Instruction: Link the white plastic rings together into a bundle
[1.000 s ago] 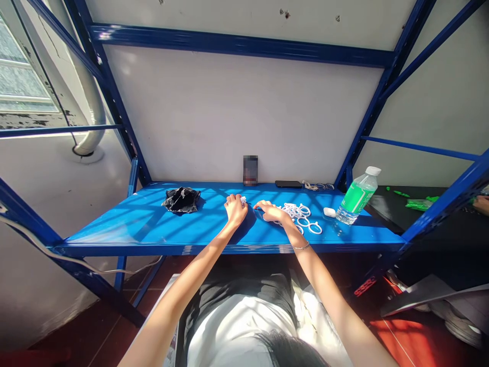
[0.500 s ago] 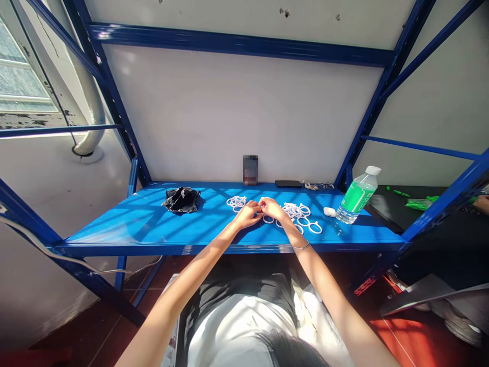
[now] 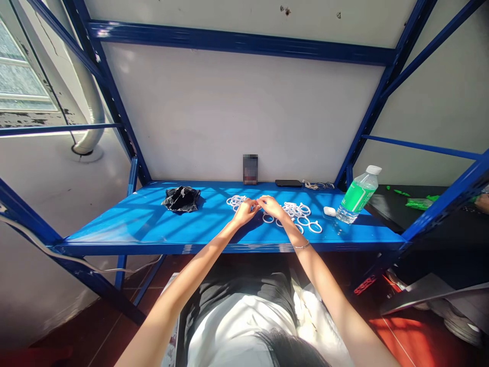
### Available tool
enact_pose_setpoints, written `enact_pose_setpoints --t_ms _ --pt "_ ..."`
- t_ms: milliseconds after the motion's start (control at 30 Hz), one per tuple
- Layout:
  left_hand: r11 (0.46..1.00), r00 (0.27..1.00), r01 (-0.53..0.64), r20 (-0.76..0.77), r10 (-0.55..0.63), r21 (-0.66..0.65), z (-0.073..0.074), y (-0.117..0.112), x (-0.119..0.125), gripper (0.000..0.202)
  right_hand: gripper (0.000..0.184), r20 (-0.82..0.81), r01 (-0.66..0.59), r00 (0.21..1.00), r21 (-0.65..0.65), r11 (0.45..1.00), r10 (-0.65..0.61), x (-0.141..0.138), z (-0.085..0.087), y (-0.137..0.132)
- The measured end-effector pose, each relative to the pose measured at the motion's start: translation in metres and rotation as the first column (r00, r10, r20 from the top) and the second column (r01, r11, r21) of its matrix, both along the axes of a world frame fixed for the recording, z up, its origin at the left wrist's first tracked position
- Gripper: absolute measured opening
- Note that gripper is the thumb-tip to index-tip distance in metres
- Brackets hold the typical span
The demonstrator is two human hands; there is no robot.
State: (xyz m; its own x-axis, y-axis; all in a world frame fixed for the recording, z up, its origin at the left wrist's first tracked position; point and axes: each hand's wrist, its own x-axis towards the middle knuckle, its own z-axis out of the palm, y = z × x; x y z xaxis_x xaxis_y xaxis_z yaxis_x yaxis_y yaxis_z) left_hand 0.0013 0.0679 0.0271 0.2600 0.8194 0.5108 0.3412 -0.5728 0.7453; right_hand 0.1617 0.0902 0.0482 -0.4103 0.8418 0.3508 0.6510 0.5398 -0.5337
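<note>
Over the blue shelf top (image 3: 126,224), my left hand (image 3: 246,211) and my right hand (image 3: 270,205) meet at the fingertips. Both are closed in a pinch; whatever lies between the fingers is too small and covered to make out. Just behind my left hand sits a small heap of white rings (image 3: 234,201), partly hidden by it. A larger spread of white rings (image 3: 301,210) lies to the right of my right hand, some of it behind my forearm. One ring (image 3: 268,218) shows below my right hand.
Crumpled black plastic (image 3: 182,199) lies on the left. A water bottle (image 3: 357,196) with a green label stands at right beside a small white case (image 3: 329,211). At the back are a dark upright box (image 3: 250,169), a black flat object (image 3: 288,183) and a coiled cable (image 3: 318,185).
My left hand has tilted up slightly, its fingers still meeting those of my right hand. The rings on the shelf lie as before.
</note>
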Motion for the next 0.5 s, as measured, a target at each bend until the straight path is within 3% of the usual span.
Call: enact_pose_setpoints --t_ms 100,233,367,500 --pt "0.998 0.999 0.019 0.045 -0.016 -0.064 0.001 0.000 0.001 0.027 0.042 -0.149 -0.041 0.989 -0.121 0.992 0.023 -0.001 0.002 -0.002" --pt "0.973 0.970 0.147 0.218 -0.106 -0.180 0.006 0.000 0.001 0.034 0.047 -0.299 -0.120 0.952 -0.194 0.974 0.058 -0.003 0.008 -0.007" --pt "0.913 0.903 0.279 0.403 -0.145 -0.296 0.012 -0.001 -0.002 0.040 0.048 -0.468 -0.283 0.873 -0.261 0.923 0.136 -0.006 0.013 -0.012" --pt "0.869 0.875 0.348 0.454 -0.167 -0.351 0.019 -0.006 -0.002 0.039 0.052 -0.509 -0.294 0.852 -0.265 0.919 0.126 -0.006 0.015 -0.012"
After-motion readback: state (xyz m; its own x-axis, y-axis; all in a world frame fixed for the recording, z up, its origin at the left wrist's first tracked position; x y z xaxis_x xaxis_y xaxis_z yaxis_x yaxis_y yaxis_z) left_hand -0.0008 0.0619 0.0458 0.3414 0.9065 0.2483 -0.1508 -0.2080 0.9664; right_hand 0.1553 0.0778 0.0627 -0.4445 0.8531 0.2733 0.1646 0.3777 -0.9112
